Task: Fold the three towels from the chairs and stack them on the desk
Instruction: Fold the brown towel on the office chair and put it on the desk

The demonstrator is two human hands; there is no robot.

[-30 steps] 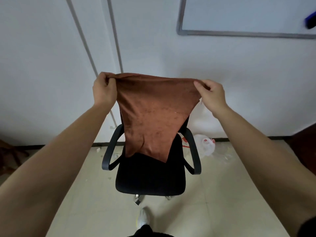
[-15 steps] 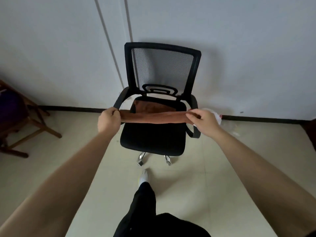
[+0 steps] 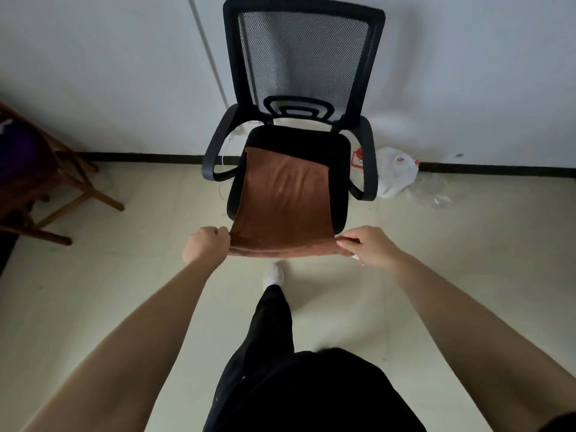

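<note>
Towel now lies spread on the office chair seat, far edge near the seat's back, near edge overhanging the front; a second ago I had it hanging in the air. Left hand and right hand each pinch a near corner. Likely staged for the first fold. Red print on the plastic bag is unreadable.

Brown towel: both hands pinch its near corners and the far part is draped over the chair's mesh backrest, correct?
Not quite. The left hand and right hand do pinch the near corners of the brown towel, but the head view shows its far part lying flat on the chair's black seat, not over the mesh backrest, which is bare.
</note>
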